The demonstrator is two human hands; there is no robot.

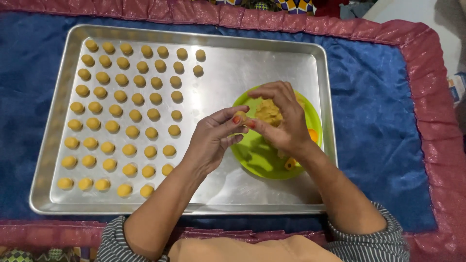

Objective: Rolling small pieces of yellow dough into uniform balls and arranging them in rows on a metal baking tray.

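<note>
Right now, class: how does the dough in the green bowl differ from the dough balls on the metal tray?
The dough in the green bowl is one rough, uneven lump; the dough balls are many small, smooth, rounded pieces. The lump sits under the right hand; the balls lie in rows, untouched. Both are yellow.

Probably a home: a metal baking tray [310,53] of small dough balls [121,109] rests on a blue, pink-frilled quilted cloth [388,121].

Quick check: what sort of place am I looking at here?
Probably a home setting for baking prep, on a cloth-covered surface: a metal baking tray lined with small dough balls, a green bowl of dough, and a blue cloth with pink trim.
</note>
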